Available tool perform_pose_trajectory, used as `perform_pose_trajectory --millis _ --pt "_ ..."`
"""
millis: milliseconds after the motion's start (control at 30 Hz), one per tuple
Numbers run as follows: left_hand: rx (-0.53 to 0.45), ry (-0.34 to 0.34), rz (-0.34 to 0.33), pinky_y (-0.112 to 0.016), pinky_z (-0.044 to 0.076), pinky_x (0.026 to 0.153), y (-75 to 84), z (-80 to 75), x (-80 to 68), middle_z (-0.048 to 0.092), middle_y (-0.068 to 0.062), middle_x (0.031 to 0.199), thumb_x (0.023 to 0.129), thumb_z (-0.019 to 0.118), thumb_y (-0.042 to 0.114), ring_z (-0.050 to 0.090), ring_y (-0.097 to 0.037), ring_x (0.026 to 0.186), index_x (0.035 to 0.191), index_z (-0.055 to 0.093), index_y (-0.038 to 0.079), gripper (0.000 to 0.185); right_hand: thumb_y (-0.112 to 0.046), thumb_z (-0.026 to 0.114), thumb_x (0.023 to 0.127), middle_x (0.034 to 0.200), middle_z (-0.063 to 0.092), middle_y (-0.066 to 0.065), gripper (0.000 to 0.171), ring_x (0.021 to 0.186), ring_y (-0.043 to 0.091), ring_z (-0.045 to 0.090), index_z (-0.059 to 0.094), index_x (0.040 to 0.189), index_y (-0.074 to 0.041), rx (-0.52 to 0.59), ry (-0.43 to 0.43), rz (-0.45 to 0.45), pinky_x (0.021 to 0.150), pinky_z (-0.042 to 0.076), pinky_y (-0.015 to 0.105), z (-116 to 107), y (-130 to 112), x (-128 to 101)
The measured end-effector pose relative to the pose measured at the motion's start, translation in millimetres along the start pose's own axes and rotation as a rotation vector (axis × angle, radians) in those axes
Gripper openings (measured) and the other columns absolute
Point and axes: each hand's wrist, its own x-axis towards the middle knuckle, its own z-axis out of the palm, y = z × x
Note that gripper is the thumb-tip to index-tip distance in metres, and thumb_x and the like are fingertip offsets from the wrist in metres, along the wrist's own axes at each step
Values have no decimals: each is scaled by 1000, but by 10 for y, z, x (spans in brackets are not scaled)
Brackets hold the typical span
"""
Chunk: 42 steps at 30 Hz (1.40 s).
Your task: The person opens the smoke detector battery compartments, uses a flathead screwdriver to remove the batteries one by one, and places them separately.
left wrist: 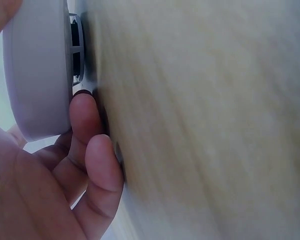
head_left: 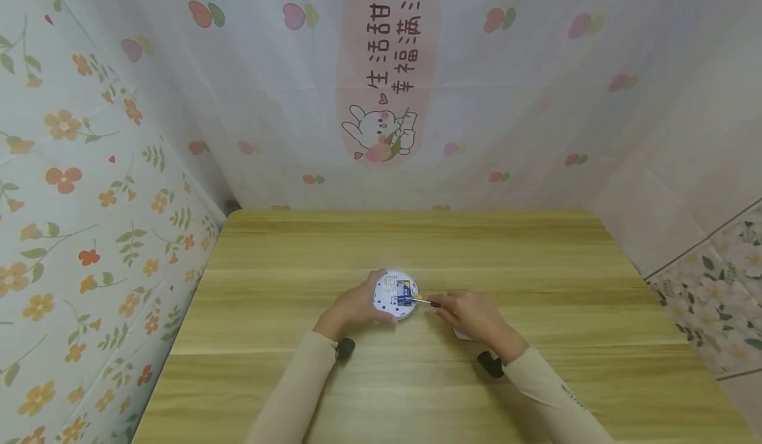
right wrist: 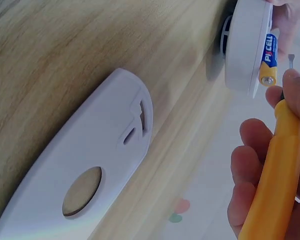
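screwdriver (head_left: 424,301) | right hand (head_left: 473,318) | tip toward battery (head_left: 405,295), axis left-right

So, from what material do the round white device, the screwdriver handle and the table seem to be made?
The round white device looks like matte moulded plastic: smooth, even shell, soft rim. The yellow screwdriver handle in the right hand seems glossy plastic, perhaps rubbery. The table shows light wood grain, possibly laminate. The detached white cover also looks plastic.
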Motion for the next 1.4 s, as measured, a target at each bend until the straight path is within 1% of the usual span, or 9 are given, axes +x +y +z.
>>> perform_pose_trajectory --millis 167,533,767,900,1033,1100,1133,1233,1400 --pt "1 -4 -1 -57 43 98 -1 -1 0 46 -18 147 64 86 47 54 -38 123 154 17 16 117 -30 68 89 76 60 -7 25 56 1 37 73 111 -20 1 31 24 45 30 15 -5 3 3" --pt "-1 8 -4 -56 42 100 -36 26 7 46 -16 148 63 85 50 53 -38 124 154 17 20 117 -27 68 89 79 62 -6 24 58 0 40 72 111 -18 12 44 19 48 33 15 18 35 8" --pt "-10 7 -9 -57 42 100 -28 17 0 46 -15 148 63 86 50 53 -37 123 154 17 22 117 -17 67 90 73 58 -6 21 59 2 40 72 110 -12 -2 102 -15 51 36 17 22 60 63" --pt "-5 2 -14 -58 41 101 -28 17 0 45 -14 149 63 85 50 53 -37 125 154 17 23 117 -19 63 93 76 61 -5 23 61 5 46 69 113 -10 5 51 23 54 41 21 9 73 118" --pt "-17 -2 -14 -59 40 102 -13 9 -6 44 -14 149 63 85 50 52 -38 125 154 17 23 117 -23 57 97 94 72 2 26 74 14 64 64 119 -10 23 -1 80 63 53 31 -18 76 181" --pt "-26 -1 -11 -59 40 101 -8 7 -9 44 -15 149 63 86 49 52 -38 125 154 17 23 118 -23 56 97 100 73 4 25 81 19 69 62 118 -11 25 -7 90 66 55 36 -29 79 210" --pt "-30 -1 -9 -59 40 101 -7 6 -10 44 -15 149 63 86 49 52 -38 125 154 17 22 118 -24 56 98 102 73 4 24 84 21 70 62 117 -11 24 -8 94 68 56 38 -34 81 223" --pt "-40 -1 -6 -58 41 101 -7 3 -10 44 -16 149 63 86 49 52 -38 125 154 17 20 118 -24 56 97 100 73 4 20 84 21 70 63 112 -13 10 -18 99 67 56 39 -38 88 258" --pt "-48 -4 -3 -58 41 101 -13 -2 -3 44 -17 149 63 86 48 51 -38 125 154 17 20 117 -24 57 97 95 73 3 19 77 18 68 64 110 -13 -10 -56 116 61 54 33 -31 101 303"
